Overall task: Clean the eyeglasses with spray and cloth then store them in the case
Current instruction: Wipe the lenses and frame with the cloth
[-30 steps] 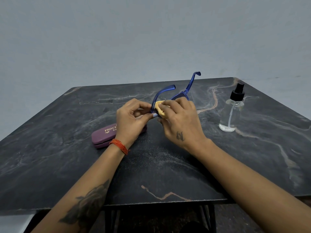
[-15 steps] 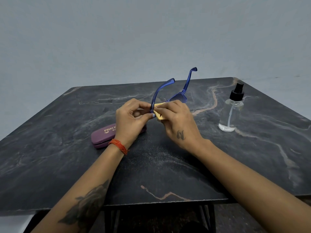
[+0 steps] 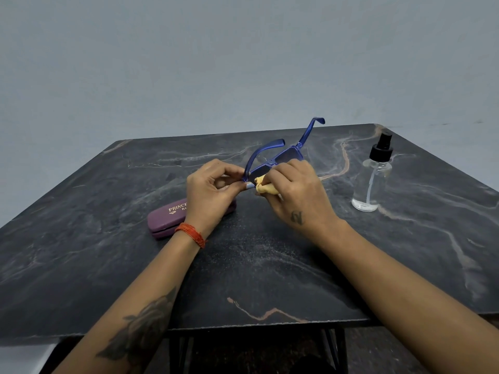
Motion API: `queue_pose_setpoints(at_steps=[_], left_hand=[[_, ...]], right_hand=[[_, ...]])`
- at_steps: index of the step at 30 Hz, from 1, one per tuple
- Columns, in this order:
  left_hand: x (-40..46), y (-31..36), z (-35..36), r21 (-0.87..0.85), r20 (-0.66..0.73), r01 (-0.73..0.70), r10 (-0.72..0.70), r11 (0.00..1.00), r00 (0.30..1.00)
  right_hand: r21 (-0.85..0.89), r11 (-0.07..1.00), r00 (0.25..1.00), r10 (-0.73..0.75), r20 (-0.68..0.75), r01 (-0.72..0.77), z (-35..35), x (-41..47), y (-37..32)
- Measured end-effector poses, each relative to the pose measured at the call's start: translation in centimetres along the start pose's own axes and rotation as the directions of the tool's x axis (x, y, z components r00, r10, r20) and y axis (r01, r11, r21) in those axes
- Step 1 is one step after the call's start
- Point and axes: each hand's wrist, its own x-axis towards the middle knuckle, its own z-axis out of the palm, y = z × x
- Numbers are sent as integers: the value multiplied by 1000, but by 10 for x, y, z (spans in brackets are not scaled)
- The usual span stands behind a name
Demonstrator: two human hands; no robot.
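Note:
Blue-framed eyeglasses (image 3: pixel 286 155) are held above the middle of the table with their temples open, pointing away and up. My left hand (image 3: pixel 213 193) pinches the left corner of the frame. My right hand (image 3: pixel 297 190) grips a bunched yellow cloth (image 3: pixel 263 184) pressed against the left lens. A purple glasses case (image 3: pixel 167 217) lies shut on the table under my left hand, partly hidden by it. A clear spray bottle (image 3: pixel 374 179) with a black pump stands upright to the right.
The dark marble table (image 3: pixel 243 265) has a front edge near my forearms and black legs below. A plain grey wall stands behind it.
The glasses have tilted so that both lenses show more, and the temples have shifted. My right hand has slid the cloth lower on the left lens. The case and bottle have not moved.

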Motion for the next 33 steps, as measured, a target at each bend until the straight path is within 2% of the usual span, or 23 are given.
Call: queue_pose_setpoints(at_steps=[5, 10, 13, 20, 25, 29, 33], left_hand=[[0, -2, 0, -16, -10, 16, -16, 1000, 1000], [0, -3, 1, -13, 0, 13, -13, 1000, 1000], [-1, -3, 0, -24, 14, 15, -14, 1000, 1000], [-1, 0, 0, -45, 22, 22, -21, 999, 1000], [0, -1, 0, -43, 6, 35, -35, 998, 999], [0, 0, 0, -32, -2, 27, -27, 999, 1000], [0, 0, 0, -46, -20, 45, -46, 998, 999]], right_hand=[[-7, 1000, 1000, 1, -24, -1, 2, -1, 1], [177, 983, 999, 47, 8, -47, 5, -1, -6], [218, 973, 997, 69, 39, -76, 5, -1, -7], [59, 998, 997, 15, 72, -19, 3, 1, -9], [-117, 992, 991, 65, 116, -51, -2, 0, -5], [-129, 991, 993, 50, 103, -37, -1, 1, -7], [-118, 993, 1000, 1, 29, 3, 0, 1, -11]])
